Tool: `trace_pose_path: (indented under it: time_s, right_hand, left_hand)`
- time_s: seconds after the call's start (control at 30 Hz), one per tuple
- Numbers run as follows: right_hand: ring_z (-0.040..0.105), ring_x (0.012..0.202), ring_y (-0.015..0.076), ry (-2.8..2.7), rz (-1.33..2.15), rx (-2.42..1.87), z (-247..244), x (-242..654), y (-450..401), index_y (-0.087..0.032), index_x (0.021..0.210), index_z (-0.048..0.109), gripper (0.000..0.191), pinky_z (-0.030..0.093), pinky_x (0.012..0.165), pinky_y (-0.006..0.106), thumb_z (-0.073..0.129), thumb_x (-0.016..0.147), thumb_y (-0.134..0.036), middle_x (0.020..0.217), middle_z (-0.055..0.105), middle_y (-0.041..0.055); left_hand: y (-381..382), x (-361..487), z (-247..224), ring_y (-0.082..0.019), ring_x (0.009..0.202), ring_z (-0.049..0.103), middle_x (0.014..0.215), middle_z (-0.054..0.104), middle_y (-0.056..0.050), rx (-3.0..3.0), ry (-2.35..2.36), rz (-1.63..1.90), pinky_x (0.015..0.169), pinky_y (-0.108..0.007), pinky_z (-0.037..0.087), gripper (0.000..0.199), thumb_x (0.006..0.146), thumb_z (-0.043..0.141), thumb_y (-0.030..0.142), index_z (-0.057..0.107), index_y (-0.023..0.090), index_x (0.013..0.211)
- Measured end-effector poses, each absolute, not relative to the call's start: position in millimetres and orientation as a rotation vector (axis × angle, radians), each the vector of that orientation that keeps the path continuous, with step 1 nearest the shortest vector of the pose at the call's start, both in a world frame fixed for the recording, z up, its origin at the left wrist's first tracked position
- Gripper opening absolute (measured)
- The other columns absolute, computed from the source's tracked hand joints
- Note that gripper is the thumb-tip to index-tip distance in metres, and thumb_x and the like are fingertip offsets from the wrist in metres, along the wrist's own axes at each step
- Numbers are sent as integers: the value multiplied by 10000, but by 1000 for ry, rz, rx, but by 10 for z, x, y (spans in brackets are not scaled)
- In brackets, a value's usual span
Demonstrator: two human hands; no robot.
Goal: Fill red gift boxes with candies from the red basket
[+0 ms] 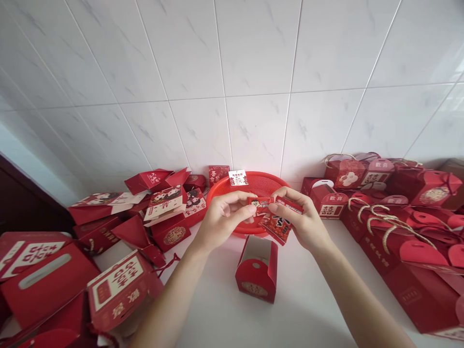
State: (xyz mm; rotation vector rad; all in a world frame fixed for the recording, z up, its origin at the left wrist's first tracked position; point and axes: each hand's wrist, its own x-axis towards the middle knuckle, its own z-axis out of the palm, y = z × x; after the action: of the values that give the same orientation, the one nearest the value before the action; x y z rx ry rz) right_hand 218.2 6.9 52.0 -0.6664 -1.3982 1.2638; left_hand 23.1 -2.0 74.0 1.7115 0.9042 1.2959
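Observation:
My left hand (226, 217) pinches a small red snack packet (259, 205) with a cartoon figure printed on it. My right hand (302, 217) holds more red packets, a narrow one (290, 204) under the thumb and a wider one (276, 227) with dark lettering hanging below. Both hands nearly meet above the front of a red plastic basket (270, 179). On the white table just below stands a red gift box (256, 275) with its top open. Whatever lies in the basket is mostly hidden by my hands.
Red gift boxes (119, 285) lie in a jumbled heap on the left. Several red boxes with rope handles (393, 234) stand in rows on the right. A white card (237, 178) shows at the basket's back rim, before a tiled wall (257, 130).

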Motion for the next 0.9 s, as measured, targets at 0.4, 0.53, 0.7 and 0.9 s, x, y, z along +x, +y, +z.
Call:
trace_pose_path:
  time_s: [0.4, 0.53, 0.7, 0.9]
  right_hand:
    - [557, 702, 164, -1406, 1220, -690, 538, 2152, 43, -232, 785, 641, 210, 449, 668, 299, 792, 792, -378, 779, 617, -2]
    - [579, 679, 165, -1344, 1331, -653, 515, 2156, 47, -234, 793, 630, 205, 454, 647, 301, 796, 788, -352, 777, 629, -6]
    - [603, 724, 178, -1413, 1268, -663, 540, 2162, 42, -227, 804, 641, 199, 478, 689, 313, 760, 822, -386, 781, 638, 2]
    - [594, 723, 164, -1469, 1219, -671, 559, 2168, 34, -220, 799, 648, 186, 480, 683, 296, 743, 835, -375, 801, 645, 4]
  left_hand:
    - [-15, 256, 679, -138, 537, 663, 615, 710, 1, 1730, 895, 1397, 558, -263, 577, 145, 808, 786, 273, 811, 201, 932]
    - [5, 262, 668, -129, 534, 664, 610, 706, 4, 1683, 851, 1382, 554, -245, 571, 128, 809, 780, 246, 812, 204, 925]
    - [4, 266, 684, -161, 604, 706, 698, 744, -15, 1613, 865, 1274, 605, -277, 617, 207, 796, 781, 285, 793, 197, 983]
    - [-19, 280, 694, -181, 642, 723, 767, 770, -31, 1596, 858, 1240, 601, -288, 630, 226, 760, 809, 272, 796, 202, 974]
